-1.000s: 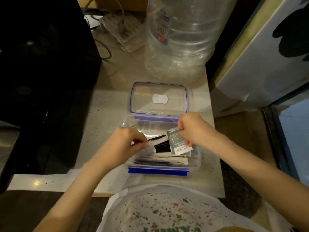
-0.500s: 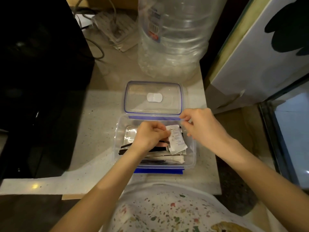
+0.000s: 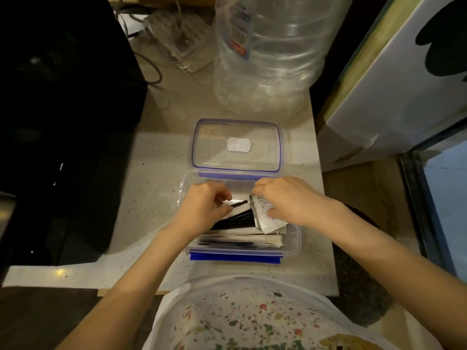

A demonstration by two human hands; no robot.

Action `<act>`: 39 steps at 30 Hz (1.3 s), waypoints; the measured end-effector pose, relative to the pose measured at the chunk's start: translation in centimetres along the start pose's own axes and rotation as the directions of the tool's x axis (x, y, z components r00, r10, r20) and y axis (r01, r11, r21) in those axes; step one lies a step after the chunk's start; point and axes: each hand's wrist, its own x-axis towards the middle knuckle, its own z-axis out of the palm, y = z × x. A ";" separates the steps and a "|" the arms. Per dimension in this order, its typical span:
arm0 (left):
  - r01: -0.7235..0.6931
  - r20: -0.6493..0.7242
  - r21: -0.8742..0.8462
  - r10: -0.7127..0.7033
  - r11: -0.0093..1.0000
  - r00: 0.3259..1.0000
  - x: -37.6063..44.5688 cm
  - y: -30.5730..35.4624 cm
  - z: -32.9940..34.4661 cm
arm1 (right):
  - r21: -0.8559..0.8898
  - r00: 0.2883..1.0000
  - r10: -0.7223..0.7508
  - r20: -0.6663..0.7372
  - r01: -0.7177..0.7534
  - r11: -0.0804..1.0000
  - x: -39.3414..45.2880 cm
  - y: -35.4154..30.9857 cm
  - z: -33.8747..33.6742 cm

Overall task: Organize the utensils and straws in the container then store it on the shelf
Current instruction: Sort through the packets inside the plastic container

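Observation:
A clear plastic container with blue clips sits on the counter in front of me. Its lid lies flat just behind it. Inside lie black straws, paper-wrapped utensils and small white packets. My left hand reaches into the left half and pinches a bunch of the straws. On the right side my right hand presses down on the white packets, fingers curled over them.
A large clear water bottle stands behind the lid. A black appliance fills the left side. A power strip with cables lies at the back. A white box leans at the right, past the counter edge.
My left hand slid left along the straws. My right hand came down onto the packets, which now sit lower at the container's right side.

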 end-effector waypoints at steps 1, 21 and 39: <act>-0.026 0.035 0.042 0.024 0.999 0.999 -0.2 -0.2 -0.1 | -0.018 0.999 -0.008 0.032 0.008 1.000 0.2 0.0 0.1; -0.110 -0.011 -0.064 0.110 0.992 0.994 0.1 1.6 2.2 | 0.080 0.997 0.053 -0.053 -0.048 0.996 0.1 0.2 1.0; 0.068 0.027 -0.330 -0.062 0.942 0.998 1.4 1.4 3.1 | 0.137 0.742 0.023 -0.670 0.094 0.986 -4.5 0.0 0.0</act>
